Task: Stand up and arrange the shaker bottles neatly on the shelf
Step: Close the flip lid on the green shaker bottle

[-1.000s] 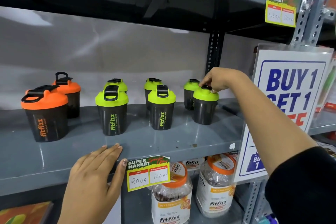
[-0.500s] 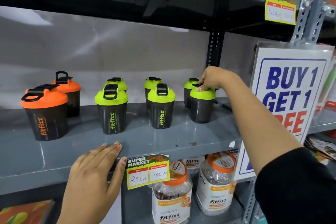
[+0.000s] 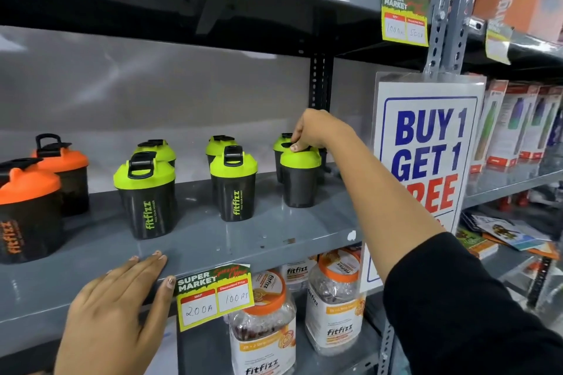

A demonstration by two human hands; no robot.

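Observation:
Black shaker bottles stand upright in two rows on the grey shelf point(image 3: 274, 240). Two at the left have orange lids point(image 3: 27, 210); the others have green lids. Front green ones stand at left point(image 3: 146, 198) and middle point(image 3: 234, 189), each with another behind. My right hand point(image 3: 316, 131) grips the lid of the rightmost front green-lidded shaker point(image 3: 300, 179), whose printed name faces away. One more green-lidded shaker point(image 3: 281, 143) is partly hidden behind it. My left hand point(image 3: 118, 307) lies flat on the shelf's front edge, fingers spread, holding nothing.
A yellow price tag point(image 3: 214, 297) hangs on the shelf edge beside my left hand. Clear jars with orange lids point(image 3: 262, 323) fill the shelf below. A "Buy 1 Get 1 Free" sign point(image 3: 426, 155) hangs on the upright post at right. An upper shelf sits overhead.
My right hand has pushed the rightmost front shaker back and a little left, closer to the one behind it. My left hand has stayed on the shelf edge.

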